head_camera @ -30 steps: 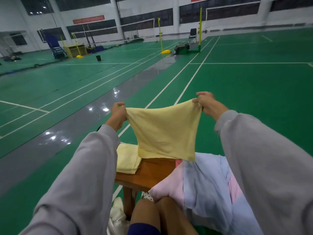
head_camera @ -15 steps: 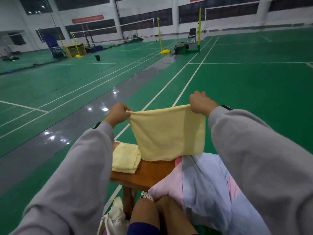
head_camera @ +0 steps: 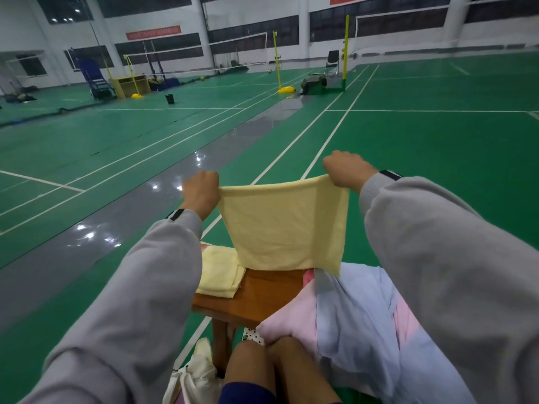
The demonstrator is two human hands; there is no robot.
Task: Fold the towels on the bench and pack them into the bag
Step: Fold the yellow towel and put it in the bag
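I hold a pale yellow towel [head_camera: 284, 225] stretched flat in the air above the wooden bench [head_camera: 262, 295]. My left hand [head_camera: 201, 193] grips its top left corner and my right hand [head_camera: 347, 170] grips its top right corner. The towel's lower edge hangs just over the bench. A folded yellow towel [head_camera: 220, 271] lies on the bench's left end. A heap of pink and light blue towels [head_camera: 347, 322] covers the bench's right side and my lap. The cream cloth bag [head_camera: 195, 377] stands on the floor beside my knees, partly hidden by my left sleeve.
The bench stands on a green badminton court with white lines. A grey glossy strip of floor runs to the left. Net posts, a chair [head_camera: 332, 62] and a dark bin [head_camera: 169, 98] stand far off.
The sagging towel has been pulled taut and square between my hands. Both hands have come down a little, bringing the towel's lower edge close over the bench.
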